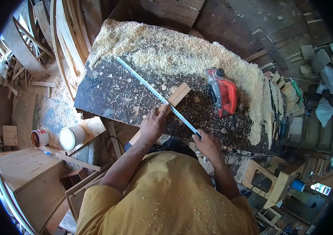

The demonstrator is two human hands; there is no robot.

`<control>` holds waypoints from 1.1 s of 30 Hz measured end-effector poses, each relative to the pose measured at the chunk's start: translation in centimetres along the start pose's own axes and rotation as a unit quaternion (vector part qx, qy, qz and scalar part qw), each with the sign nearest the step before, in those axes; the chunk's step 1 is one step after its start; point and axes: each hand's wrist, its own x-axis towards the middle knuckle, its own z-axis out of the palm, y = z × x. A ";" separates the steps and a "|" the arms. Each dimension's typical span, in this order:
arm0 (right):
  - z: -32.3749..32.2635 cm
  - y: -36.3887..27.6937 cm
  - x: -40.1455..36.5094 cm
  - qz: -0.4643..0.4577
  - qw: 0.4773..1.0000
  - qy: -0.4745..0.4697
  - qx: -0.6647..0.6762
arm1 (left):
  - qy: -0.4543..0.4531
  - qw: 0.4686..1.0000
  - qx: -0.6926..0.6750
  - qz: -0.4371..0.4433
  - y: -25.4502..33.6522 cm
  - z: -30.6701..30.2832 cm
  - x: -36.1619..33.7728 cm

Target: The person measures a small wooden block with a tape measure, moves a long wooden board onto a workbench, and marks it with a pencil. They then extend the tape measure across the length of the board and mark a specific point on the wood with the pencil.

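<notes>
Our left hand grasps a pale strip of wood, which slants over the near edge of the worktop; one end lies over the dark top and the other passes beneath our wrist towards our lap. The fingertips reach the place where the tape crosses the strip. Our right hand is closed around the near end of the tape; we cannot tell whether its case is inside the palm. From there the tape runs straight over the strip, crossing it at a steep angle, and its far end lies near the shavings.

The red planer rests on the worktop to the right of the strip, well apart from both hands, with its cord leading back towards us. Shavings are heaped along the far edge and down the right side, and loose bits speckle the dark top, our forearms and our yellow shirt.

To our left, long curved boards lean in a group. Nearer us on that side, a white bucket stands beside a smaller tub, with a wooden cabinet just below them in view.
</notes>
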 end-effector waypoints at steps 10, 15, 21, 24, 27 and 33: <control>0.9 -0.1 1.2 -0.032 0.999 0.014 0.014 | 0.026 1.000 0.003 0.015 -0.2 0.4 -0.1; 1.0 3.9 -2.6 0.015 1.000 -0.008 -0.001 | 0.014 1.000 0.003 0.011 -0.2 0.4 0.0; 2.0 12.5 -9.5 0.071 0.997 0.007 0.005 | 0.008 1.000 0.005 0.000 -0.2 0.4 -0.1; 2.1 12.8 -10.1 0.054 0.998 0.024 0.006 | 0.048 0.998 0.010 0.028 -0.4 1.0 -0.1; 1.9 10.9 -8.3 0.062 0.998 0.013 0.004 | 0.051 0.998 0.013 0.033 -0.4 0.8 0.0; 2.1 7.7 -4.6 0.007 0.999 0.043 0.019 | 0.014 1.000 0.020 0.014 -0.2 0.5 0.0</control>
